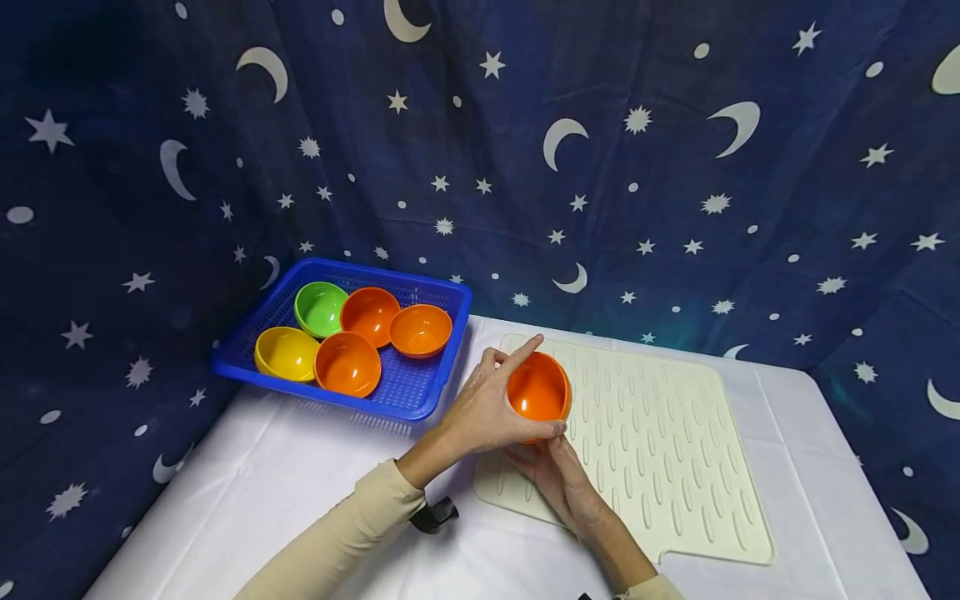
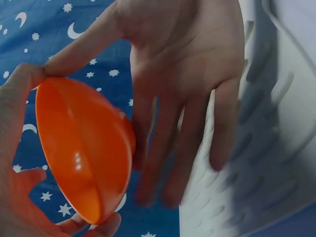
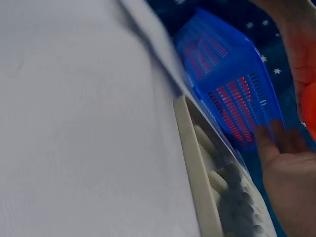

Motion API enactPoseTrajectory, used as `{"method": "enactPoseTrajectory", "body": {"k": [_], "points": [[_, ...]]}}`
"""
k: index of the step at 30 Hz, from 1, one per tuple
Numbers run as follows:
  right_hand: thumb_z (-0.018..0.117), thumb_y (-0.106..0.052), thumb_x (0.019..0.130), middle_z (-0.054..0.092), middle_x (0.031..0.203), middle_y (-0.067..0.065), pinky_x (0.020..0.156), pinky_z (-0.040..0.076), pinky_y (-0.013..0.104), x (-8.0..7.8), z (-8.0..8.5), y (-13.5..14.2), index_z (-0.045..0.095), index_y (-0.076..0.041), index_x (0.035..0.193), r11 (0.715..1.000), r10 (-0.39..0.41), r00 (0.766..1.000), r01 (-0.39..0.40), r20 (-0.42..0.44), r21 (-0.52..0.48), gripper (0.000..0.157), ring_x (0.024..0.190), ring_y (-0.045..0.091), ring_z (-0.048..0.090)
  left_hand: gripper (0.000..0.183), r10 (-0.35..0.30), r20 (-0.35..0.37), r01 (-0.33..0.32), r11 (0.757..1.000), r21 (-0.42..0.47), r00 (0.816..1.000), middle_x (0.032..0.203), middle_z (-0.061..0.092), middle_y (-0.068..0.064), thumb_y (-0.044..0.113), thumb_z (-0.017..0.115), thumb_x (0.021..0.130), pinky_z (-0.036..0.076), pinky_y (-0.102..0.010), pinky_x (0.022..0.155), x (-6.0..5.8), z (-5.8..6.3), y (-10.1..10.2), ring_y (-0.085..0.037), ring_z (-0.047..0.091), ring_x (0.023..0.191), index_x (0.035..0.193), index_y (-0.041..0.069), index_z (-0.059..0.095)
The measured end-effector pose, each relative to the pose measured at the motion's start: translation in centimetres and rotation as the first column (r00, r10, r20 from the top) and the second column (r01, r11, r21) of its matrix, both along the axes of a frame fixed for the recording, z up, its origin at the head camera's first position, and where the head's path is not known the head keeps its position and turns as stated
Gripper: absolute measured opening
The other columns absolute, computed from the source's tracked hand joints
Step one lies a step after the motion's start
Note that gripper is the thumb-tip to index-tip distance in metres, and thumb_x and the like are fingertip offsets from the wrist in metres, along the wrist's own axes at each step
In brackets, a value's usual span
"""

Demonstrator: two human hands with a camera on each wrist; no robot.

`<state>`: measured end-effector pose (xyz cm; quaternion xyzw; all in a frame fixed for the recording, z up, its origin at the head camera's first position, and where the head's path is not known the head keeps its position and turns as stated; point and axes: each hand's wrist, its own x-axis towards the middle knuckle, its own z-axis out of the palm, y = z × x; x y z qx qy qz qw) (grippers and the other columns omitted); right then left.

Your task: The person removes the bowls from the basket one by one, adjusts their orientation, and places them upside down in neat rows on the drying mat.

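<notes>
My left hand [image 1: 480, 408] grips an orange bowl [image 1: 540, 387], its thumb on the near rim and its index finger extended past the far side. In the left wrist view, the bowl [image 2: 84, 153] is tilted on its side, with the other fingers curled at its lower edge. Just below the bowl is my right hand [image 1: 566, 487], palm turned toward it. Its fingers [image 2: 168, 143] are straight and slightly blurred, and its thumb reaches to the rim close to the left thumb. Both hands are over the left part of a cream ridged mat [image 1: 675, 442].
A blue plastic basket [image 1: 408, 387] at the back left holds a green bowl [image 1: 320, 308], a yellow bowl [image 1: 285, 354] and several orange bowls [image 1: 348, 364]. A white cloth [image 1: 247, 467] covers the table. Behind it hangs a dark blue curtain [image 1: 510, 108] with stars and moons.
</notes>
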<state>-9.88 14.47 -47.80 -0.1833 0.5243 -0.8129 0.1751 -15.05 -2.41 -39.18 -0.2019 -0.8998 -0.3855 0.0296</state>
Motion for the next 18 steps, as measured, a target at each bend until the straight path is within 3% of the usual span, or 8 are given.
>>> {"method": "enactPoseTrajectory", "body": {"k": [3,6,10,13,18], "points": [[0.031,-0.04,0.111,0.027,0.164,0.008,0.116,0.028,0.051,-0.2,-0.4,0.0,0.005,-0.008,0.163,0.992,0.003,1.0,-0.002,0.006,-0.125,0.066,0.144,0.026,0.037,0.101,0.014,0.017,-0.015,0.999,0.033,1.0,0.116,0.045,-0.006,0.061,0.085,0.066,0.051,-0.037,0.08,0.1,-0.4,0.5,-0.023,0.055,0.097,0.155,0.043,0.04],[0.036,-0.032,0.111,0.031,0.161,0.007,0.117,0.027,0.045,0.0,-0.5,-0.1,0.009,-0.005,0.162,0.97,-0.03,0.996,0.05,0.085,-0.239,0.064,0.143,0.023,0.038,0.096,0.029,0.041,-0.031,0.998,0.05,0.999,0.117,0.044,-0.006,0.059,0.085,0.067,0.05,-0.038,0.08,0.1,-0.8,0.8,-0.024,0.055,0.098,0.152,0.039,0.046],[0.04,-0.024,0.111,0.027,0.161,0.006,0.119,0.022,0.039,0.1,0.0,-0.3,0.011,-0.007,0.162,0.892,-0.019,0.973,0.12,0.229,-0.436,0.061,0.143,0.019,0.037,0.094,0.041,0.071,-0.046,0.997,0.06,0.997,0.118,0.045,-0.007,0.06,0.082,0.07,0.051,-0.04,0.082,-0.2,-1.2,1.4,-0.026,0.058,0.098,0.153,0.036,0.044],[0.041,-0.022,0.111,0.024,0.162,0.006,0.12,0.019,0.039,0.1,0.3,-0.3,0.012,-0.011,0.162,0.83,0.008,0.963,0.145,0.271,-0.539,0.06,0.143,0.019,0.036,0.095,0.045,0.079,-0.05,0.997,0.064,0.996,0.118,0.045,-0.007,0.062,0.08,0.071,0.052,-0.041,0.082,-0.4,-1.3,2.2,-0.026,0.059,0.097,0.154,0.034,0.042],[0.038,-0.017,0.111,0.027,0.161,0.006,0.12,0.017,0.04,0.0,0.0,0.7,0.021,-0.009,0.161,0.786,-0.002,0.965,0.164,0.262,-0.596,0.054,0.142,0.021,0.037,0.094,0.038,0.105,-0.047,0.995,0.084,0.994,0.12,0.046,-0.006,0.059,0.081,0.073,0.053,-0.041,0.084,-0.6,-1.6,3.7,-0.026,0.059,0.098,0.154,0.031,0.042]]}}
